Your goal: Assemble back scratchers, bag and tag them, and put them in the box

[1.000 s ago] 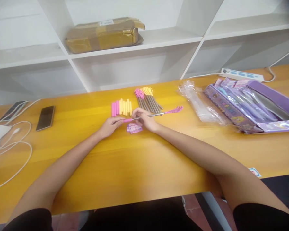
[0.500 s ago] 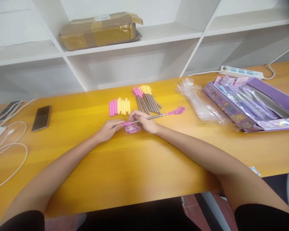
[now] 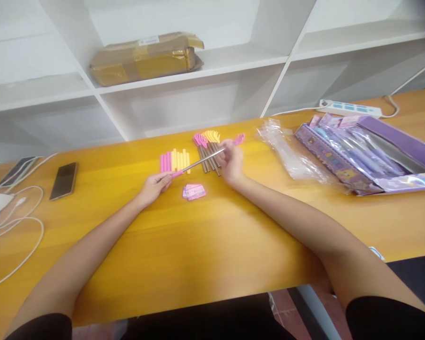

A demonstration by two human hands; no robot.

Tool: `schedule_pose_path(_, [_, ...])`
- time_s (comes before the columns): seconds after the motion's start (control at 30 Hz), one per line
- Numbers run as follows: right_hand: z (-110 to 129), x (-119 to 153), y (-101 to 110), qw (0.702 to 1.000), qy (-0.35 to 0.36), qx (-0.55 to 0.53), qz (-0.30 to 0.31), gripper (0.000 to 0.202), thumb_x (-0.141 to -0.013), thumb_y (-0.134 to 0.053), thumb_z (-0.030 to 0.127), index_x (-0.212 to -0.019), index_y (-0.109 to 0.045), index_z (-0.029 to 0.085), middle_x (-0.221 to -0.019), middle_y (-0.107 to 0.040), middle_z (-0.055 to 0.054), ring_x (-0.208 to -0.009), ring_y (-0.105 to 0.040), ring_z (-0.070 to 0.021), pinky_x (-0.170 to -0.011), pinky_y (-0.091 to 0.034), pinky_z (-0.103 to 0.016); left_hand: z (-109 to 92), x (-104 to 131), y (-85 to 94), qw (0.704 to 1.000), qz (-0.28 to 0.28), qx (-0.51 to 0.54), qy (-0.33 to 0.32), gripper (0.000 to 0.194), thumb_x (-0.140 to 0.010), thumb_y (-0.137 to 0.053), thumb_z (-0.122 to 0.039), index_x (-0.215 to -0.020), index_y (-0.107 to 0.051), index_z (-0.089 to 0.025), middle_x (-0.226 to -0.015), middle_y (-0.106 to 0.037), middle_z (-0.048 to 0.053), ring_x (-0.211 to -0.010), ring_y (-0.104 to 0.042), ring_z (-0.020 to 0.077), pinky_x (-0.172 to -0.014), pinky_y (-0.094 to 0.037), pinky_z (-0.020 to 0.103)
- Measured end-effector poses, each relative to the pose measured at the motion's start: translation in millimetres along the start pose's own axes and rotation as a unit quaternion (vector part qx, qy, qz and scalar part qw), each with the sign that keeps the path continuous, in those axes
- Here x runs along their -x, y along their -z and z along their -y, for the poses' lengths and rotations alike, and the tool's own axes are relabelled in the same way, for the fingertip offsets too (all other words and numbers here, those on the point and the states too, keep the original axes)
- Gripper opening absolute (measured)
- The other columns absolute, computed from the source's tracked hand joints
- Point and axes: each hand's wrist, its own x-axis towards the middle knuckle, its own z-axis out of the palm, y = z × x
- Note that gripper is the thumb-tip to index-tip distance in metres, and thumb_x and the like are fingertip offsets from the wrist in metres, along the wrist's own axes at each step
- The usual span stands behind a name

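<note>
Slantwise, slim metallic rod (image 3: 202, 160), pink handle (image 3: 177, 174) in left hand (image 3: 154, 188)

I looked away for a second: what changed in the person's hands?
The right hand moved right and away from the person, along the metal rod to near its pink claw; the rod now slants more steeply. The left hand still holds the pink handle; the cards and yellow tubes stayed put.

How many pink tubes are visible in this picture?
4. Three pink tubes lie side by side on the table, left of the yellow tubes; the fourth is at the end of the metal rod, held by the left hand. Others may be hidden.
</note>
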Motion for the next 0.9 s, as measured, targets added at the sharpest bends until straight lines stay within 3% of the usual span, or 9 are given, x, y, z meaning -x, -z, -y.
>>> schedule_pose_path(0.23, [33,-50,36,0.994,0.083,0.071,-0.016,0.054,-0.102,-0.05,0.077,-0.086,-0.056,0.025,-0.067,-0.039,0.003,-0.053,-0.038,-0.013,-0.047,-0.034,-0.025,0,0,-1.4,1.0,0.005,0.0,0.007,0.059,-0.096,-0.077,-0.06,-0.135,-0.08,-0.016,-0.068,-0.038,-0.005,-0.059,-0.031,0.0105,-0.056,-0.02,0.027])
schedule_pose_path(0.3, [43,-60,46,0.991,0.078,0.111,0.014,0.054,-0.102,-0.056,0.074,-0.082,-0.059,0.024,-0.066,-0.044,0.002,-0.056,-0.043,-0.0128,-0.05,-0.039,-0.025,-4,1,-2.6,1.0,0.002,-0.003,0.012,0.058,-0.096,-0.077,-0.059,-0.135,-0.08,-0.016,-0.068,-0.039,-0.005,-0.059,-0.031,0.0104,-0.056,-0.02,0.027])
schedule_pose_path(0.4, [52,-65,53,0.978,0.03,0.174,0.112,0.056,-0.099,-0.067,0.073,-0.077,-0.064,0.021,-0.066,-0.055,0.0,-0.06,-0.053,-0.0129,-0.056,-0.046,-0.025,-10,2,-4.1,1.0,0.006,-0.025,0.014,0.058,-0.097,-0.076,-0.059,-0.136,-0.079,-0.016,-0.068,-0.041,-0.004,-0.059,-0.032,0.0107,-0.057,-0.021,0.027])
schedule_pose_path(0.5, [55,-63,47,0.97,-0.034,0.174,0.169,0.063,-0.099,-0.066,0.078,-0.076,-0.067,0.019,-0.068,-0.06,-0.002,-0.064,-0.059,-0.0144,-0.062,-0.052,-0.028,-11,3,-4.3,0.999,0.007,-0.05,0.014,0.058,-0.098,-0.074,-0.06,-0.135,-0.08,-0.015,-0.069,-0.044,-0.003,-0.06,-0.033,0.0113,-0.057,-0.023,0.027])
schedule_pose_path(0.6, [56,-57,37,0.973,-0.057,0.153,0.164,0.064,-0.102,-0.061,0.077,-0.077,-0.067,0.019,-0.067,-0.059,-0.002,-0.062,-0.059,-0.0143,-0.062,-0.053,-0.029,-11,4,-3.1,0.998,-0.004,-0.056,0.01,0.057,-0.099,-0.073,-0.059,-0.134,-0.081,-0.015,-0.068,-0.044,-0.003,-0.061,-0.034,0.0119,-0.058,-0.024,0.028])
schedule_pose_path(0.9, [72,-41,18,0.966,-0.026,0.168,0.194,0.066,-0.103,-0.058,0.077,-0.076,-0.07,0.019,-0.065,-0.056,-0.002,-0.06,-0.056,-0.0132,-0.061,-0.05,-0.028,-8,4,-3.4,0.998,-0.005,-0.055,-0.012,0.056,-0.099,-0.074,-0.059,-0.133,-0.082,-0.015,-0.068,-0.046,-0.003,-0.061,-0.035,0.0114,-0.059,-0.024,0.028])
